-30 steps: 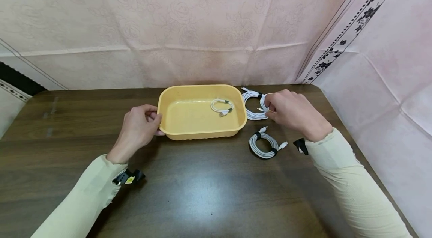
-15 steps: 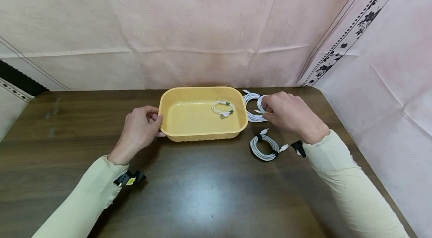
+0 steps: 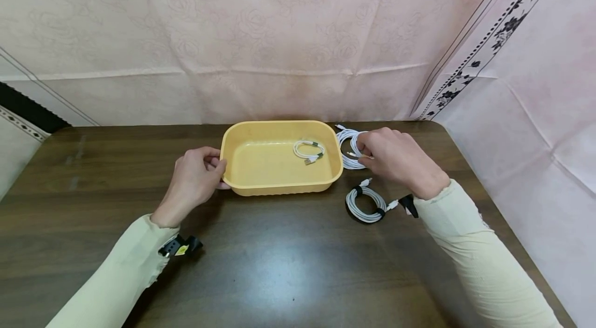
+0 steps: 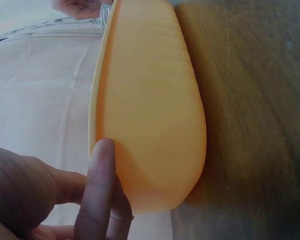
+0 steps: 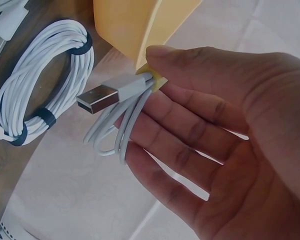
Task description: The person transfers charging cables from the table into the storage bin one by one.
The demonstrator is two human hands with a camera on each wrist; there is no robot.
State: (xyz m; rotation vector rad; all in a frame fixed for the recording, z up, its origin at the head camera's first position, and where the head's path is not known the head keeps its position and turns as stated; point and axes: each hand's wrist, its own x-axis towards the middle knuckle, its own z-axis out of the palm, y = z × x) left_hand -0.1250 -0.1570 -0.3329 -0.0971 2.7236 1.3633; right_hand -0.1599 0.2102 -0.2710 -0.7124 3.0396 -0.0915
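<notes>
A yellow plastic basin [image 3: 274, 188] stands at the table's back, with a small coiled white USB cable [image 3: 311, 160] lying inside, towards its right. My left hand [image 3: 192, 178] holds the basin's left end by the rim; the left wrist view has a finger [image 4: 101, 170] against its outer wall [image 4: 150, 110]. Right of the basin, my right hand [image 3: 396, 159] pinches another coiled USB cable [image 5: 125, 89] by its yellow tie, between thumb and fingers. Behind and below it lies a larger white cable coil [image 5: 20, 90] with black ties, partly hidden in the head view.
In front of the right hand lies a grey-white cable coil [image 3: 352, 208] with black ties. Pink patterned cloth [image 3: 279, 59] hangs along the back edge of the brown wooden table [image 3: 261, 255] and along its right side.
My right hand has moved slightly left, closer to the basin, with the pinched cable. The left hand keeps its hold on the basin. The whole head view has shifted a little.
</notes>
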